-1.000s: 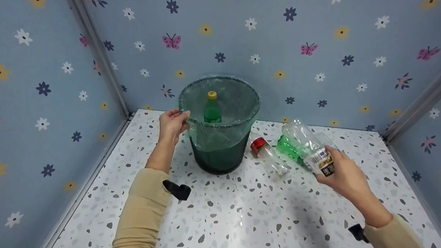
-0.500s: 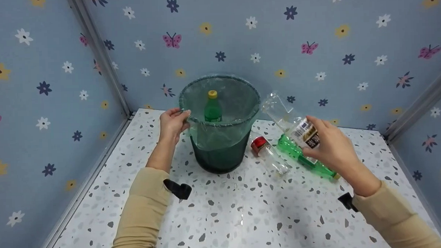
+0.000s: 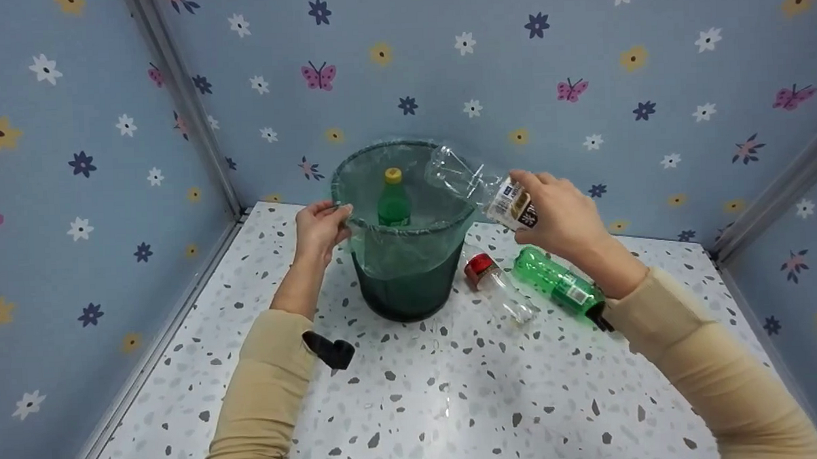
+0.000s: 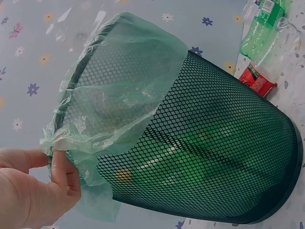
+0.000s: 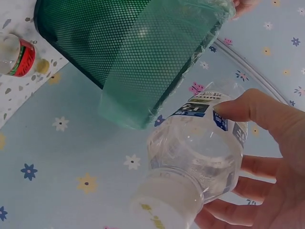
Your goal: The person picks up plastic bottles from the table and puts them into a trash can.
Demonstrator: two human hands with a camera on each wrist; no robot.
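My left hand [image 3: 321,232] pinches the rim of a mesh trash bin [image 3: 403,284] on its left side, where a green plastic bag [image 4: 128,95] folds over the edge. Inside the bin stands a green bottle [image 3: 394,201] with a yellow cap. My right hand [image 3: 571,217] grips a clear plastic bottle [image 5: 200,138] by its labelled part, its base end tilted up over the bin's right rim. In the right wrist view its white cap [image 5: 167,200] points toward the camera.
A clear bottle with a red label [image 3: 499,287] lies right of the bin on the speckled tabletop [image 3: 415,406]. Farther right lies a green bottle [image 3: 556,282], partly hidden by the right sleeve. Flowered walls [image 3: 430,66] stand behind and at both sides.
My right hand has lifted the clear bottle and carried it left, from above the green bottle to the bin's rim. My left hand stays at the rim.
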